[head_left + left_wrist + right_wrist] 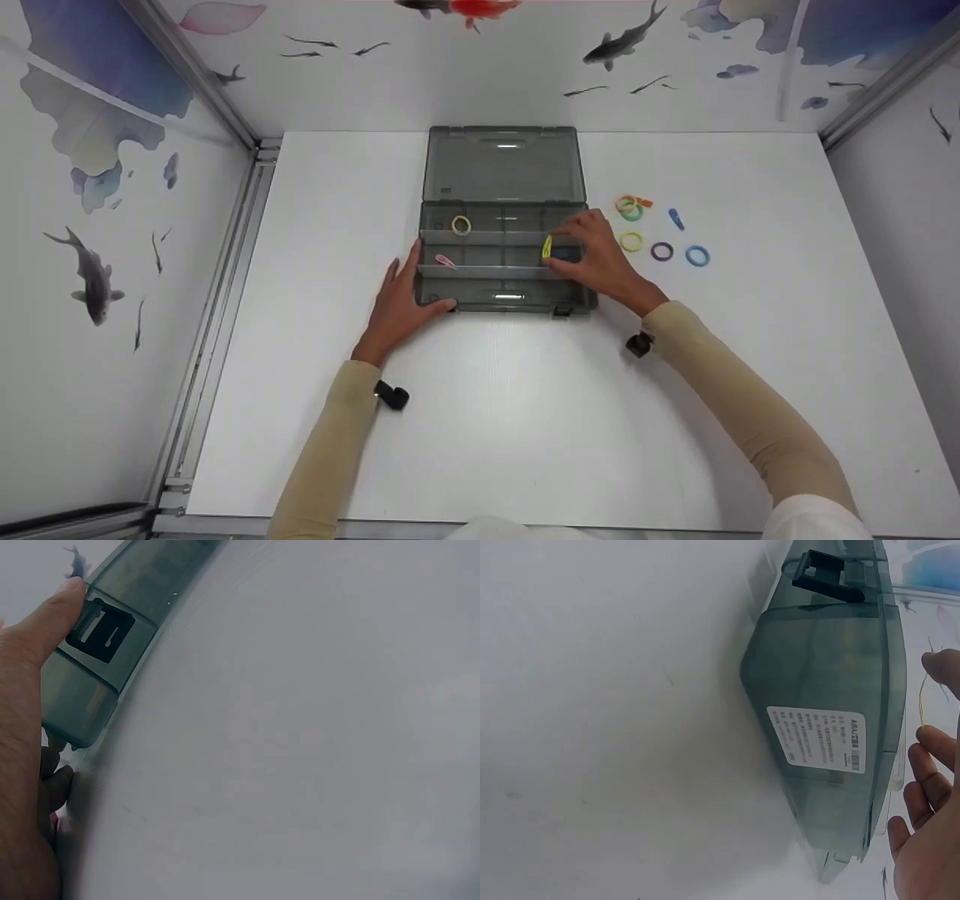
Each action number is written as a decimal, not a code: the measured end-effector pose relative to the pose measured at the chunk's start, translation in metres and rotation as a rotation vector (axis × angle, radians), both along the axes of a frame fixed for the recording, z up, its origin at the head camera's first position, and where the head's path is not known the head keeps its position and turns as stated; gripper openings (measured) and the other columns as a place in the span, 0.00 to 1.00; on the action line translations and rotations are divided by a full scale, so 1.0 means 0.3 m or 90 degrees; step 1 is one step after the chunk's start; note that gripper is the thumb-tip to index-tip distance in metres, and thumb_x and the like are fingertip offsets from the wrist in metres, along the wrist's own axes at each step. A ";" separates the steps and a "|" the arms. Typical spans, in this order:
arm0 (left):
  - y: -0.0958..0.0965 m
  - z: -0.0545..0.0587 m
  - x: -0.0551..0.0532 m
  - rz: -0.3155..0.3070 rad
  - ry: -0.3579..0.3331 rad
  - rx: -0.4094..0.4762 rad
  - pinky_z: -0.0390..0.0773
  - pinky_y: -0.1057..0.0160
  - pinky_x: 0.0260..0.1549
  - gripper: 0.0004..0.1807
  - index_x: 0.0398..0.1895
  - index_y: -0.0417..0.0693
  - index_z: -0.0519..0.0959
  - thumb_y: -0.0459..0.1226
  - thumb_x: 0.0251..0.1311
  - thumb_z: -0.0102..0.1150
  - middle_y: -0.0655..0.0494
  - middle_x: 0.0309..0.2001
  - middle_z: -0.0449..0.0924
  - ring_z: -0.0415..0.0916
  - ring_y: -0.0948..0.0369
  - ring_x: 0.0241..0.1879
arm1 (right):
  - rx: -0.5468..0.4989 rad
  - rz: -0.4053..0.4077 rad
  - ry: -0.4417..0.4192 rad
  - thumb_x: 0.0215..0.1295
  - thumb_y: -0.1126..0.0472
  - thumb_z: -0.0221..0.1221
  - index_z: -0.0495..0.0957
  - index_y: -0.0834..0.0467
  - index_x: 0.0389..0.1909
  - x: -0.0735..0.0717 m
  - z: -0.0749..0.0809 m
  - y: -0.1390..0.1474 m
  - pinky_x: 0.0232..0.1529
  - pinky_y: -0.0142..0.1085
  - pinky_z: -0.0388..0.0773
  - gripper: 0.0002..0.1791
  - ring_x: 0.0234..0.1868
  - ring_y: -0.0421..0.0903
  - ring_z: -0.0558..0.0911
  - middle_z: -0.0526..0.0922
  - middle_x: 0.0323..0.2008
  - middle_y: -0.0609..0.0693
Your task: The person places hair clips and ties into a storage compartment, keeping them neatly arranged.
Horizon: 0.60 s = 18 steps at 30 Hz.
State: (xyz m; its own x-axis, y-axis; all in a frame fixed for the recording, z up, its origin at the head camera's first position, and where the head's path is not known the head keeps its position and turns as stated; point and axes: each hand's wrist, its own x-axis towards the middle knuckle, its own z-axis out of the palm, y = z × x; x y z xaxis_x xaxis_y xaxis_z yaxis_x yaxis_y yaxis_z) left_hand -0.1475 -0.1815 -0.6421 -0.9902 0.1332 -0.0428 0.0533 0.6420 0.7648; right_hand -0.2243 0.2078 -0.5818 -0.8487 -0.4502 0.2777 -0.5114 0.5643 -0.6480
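A grey see-through compartment box (502, 296) sits on the table with its lid tipped back. My left hand (397, 304) holds its front left corner, thumb at the front edge beside a black latch (101, 630), fingers along the left side. Over the right compartments, my right hand (600, 255) pinches a yellow snap hair clip (547, 248) between thumb and forefinger. A pale yellow ring-shaped hair tie (460, 226) lies in a back left compartment, and a pink hair clip (445, 261) in the middle row. Part of the right side is hidden under my right hand.
Right of the box lie a cluster of hair ties with an orange clip (643, 202), a blue clip (676, 219), and yellow (631, 232), purple (662, 260) and blue (697, 265) hair ties. White printed panels (480, 82) wall the table's back and sides.
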 end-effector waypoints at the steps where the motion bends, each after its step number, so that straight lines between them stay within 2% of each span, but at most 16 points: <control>1: 0.002 0.001 0.000 0.000 -0.001 -0.001 0.59 0.24 0.75 0.68 0.92 0.79 0.38 0.77 0.57 0.70 0.48 0.89 0.51 0.41 0.40 0.88 | 0.001 0.006 0.001 0.66 0.52 0.79 0.88 0.62 0.58 -0.002 0.000 -0.005 0.67 0.58 0.68 0.25 0.62 0.59 0.71 0.81 0.57 0.60; 12: 0.004 0.002 -0.002 0.000 -0.004 0.001 0.60 0.25 0.75 0.68 0.92 0.78 0.39 0.74 0.57 0.72 0.48 0.89 0.52 0.41 0.41 0.88 | 0.007 0.068 0.052 0.67 0.53 0.80 0.89 0.63 0.58 -0.024 -0.009 -0.070 0.64 0.60 0.69 0.25 0.59 0.61 0.73 0.82 0.56 0.61; 18: 0.001 0.005 0.002 0.001 -0.002 0.009 0.59 0.24 0.75 0.67 0.92 0.78 0.39 0.70 0.59 0.74 0.46 0.89 0.51 0.41 0.40 0.88 | 0.022 0.063 0.033 0.67 0.52 0.80 0.89 0.62 0.58 -0.030 -0.008 -0.095 0.64 0.58 0.72 0.25 0.60 0.59 0.73 0.82 0.56 0.60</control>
